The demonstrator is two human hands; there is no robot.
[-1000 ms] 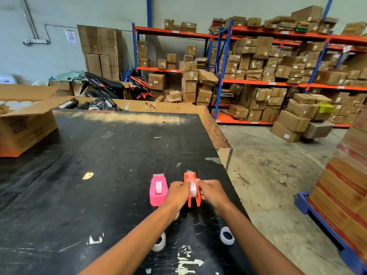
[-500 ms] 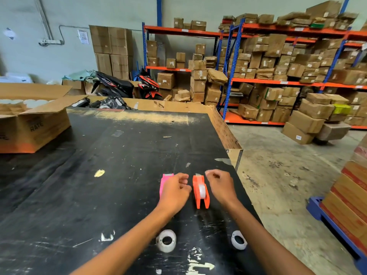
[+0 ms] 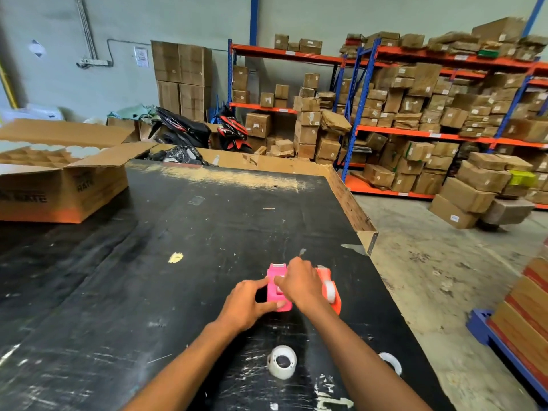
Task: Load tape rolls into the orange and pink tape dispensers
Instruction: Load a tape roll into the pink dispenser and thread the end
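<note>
The pink tape dispenser (image 3: 276, 289) stands on the black table (image 3: 178, 292). My left hand (image 3: 246, 304) grips its left side and near end. My right hand (image 3: 299, 284) lies over its top and right side. Just right of it stands the orange tape dispenser (image 3: 330, 289), with a white tape roll showing in it and no hand on it. A loose white tape roll (image 3: 281, 362) lies on the table between my forearms. A second white roll (image 3: 391, 362) lies near the table's right edge, partly hidden by my right forearm.
An open cardboard box (image 3: 65, 185) sits at the table's far left. The table's right edge drops to a concrete floor. A blue pallet with stacked cartons (image 3: 522, 321) stands at the right. Shelves of boxes and a motorbike are far behind.
Both hands have left the orange dispenser and moved left onto the pink one. The orange dispenser now stands alone with a roll in it. The camera has shifted slightly.
</note>
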